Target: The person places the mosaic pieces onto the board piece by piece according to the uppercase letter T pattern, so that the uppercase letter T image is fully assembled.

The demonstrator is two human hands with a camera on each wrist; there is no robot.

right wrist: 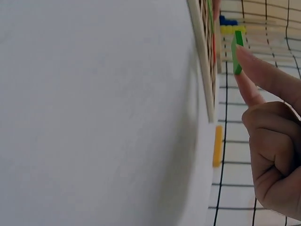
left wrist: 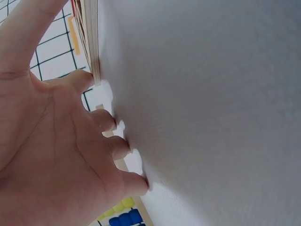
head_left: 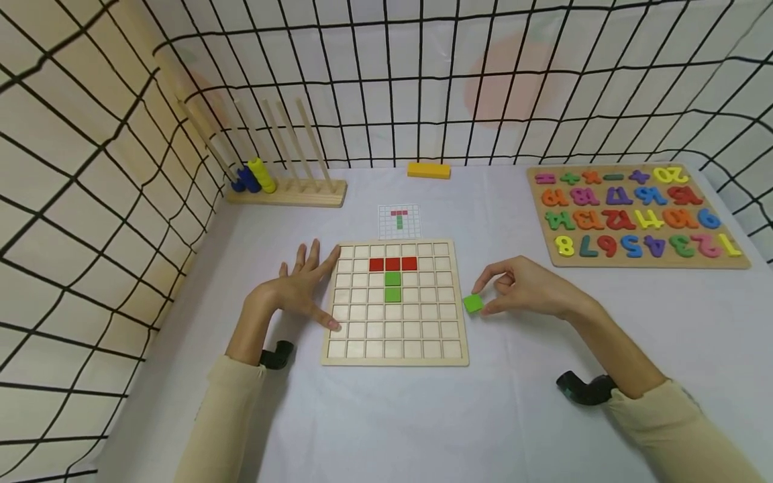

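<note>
A wooden grid board lies flat in the middle of the table. Three red square tiles form a row on it, with two green square tiles in a column below the middle one. My left hand is spread at the board's left side, its thumb and index finger touching the edge. Between thumb and index finger, my right hand pinches a loose green tile just off the board's right edge. In the right wrist view this green tile appears edge-on, above the table.
A printed pattern card lies behind the board. Farther back are a yellow block and, at left, a peg stand with blue and yellow beads. A number puzzle board lies at right. Black netting encloses the table.
</note>
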